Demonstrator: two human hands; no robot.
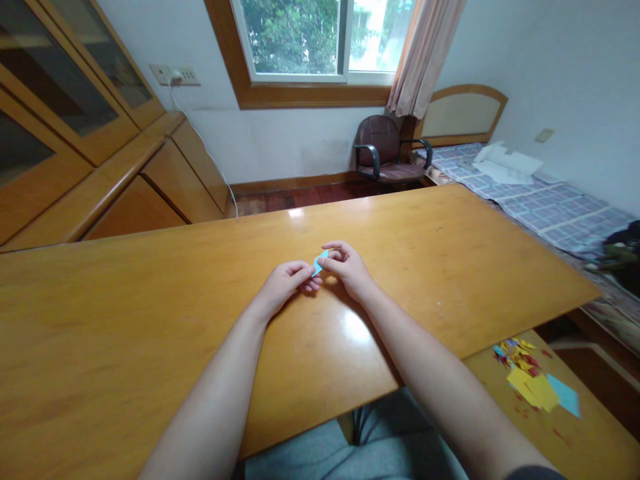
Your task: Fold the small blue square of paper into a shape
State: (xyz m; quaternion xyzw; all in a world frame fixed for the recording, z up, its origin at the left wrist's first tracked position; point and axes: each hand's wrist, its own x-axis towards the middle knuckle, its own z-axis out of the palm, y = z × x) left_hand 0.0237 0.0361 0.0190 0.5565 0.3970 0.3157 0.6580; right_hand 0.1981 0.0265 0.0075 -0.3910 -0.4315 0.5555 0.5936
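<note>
A small piece of light blue folded paper (321, 261) is held between my two hands, just over the wooden table (165, 320). My left hand (290, 282) pinches its lower left corner between thumb and fingers. From the other side, my right hand (347, 265) grips its right part, with the thumb laid across the front. The paper looks like a slanted, pointed shape; its exact folds are too small to make out, and fingertips cover part of it.
At the lower right, a lower wooden surface (600, 433) bears yellow paper sheets (534, 389), a light blue sheet (565, 396) and a pile of small coloured paper pieces (520, 353). A brown armchair (379, 143) stands beyond the table, beside a bed (540, 207). Cabinets (165, 177) line the left.
</note>
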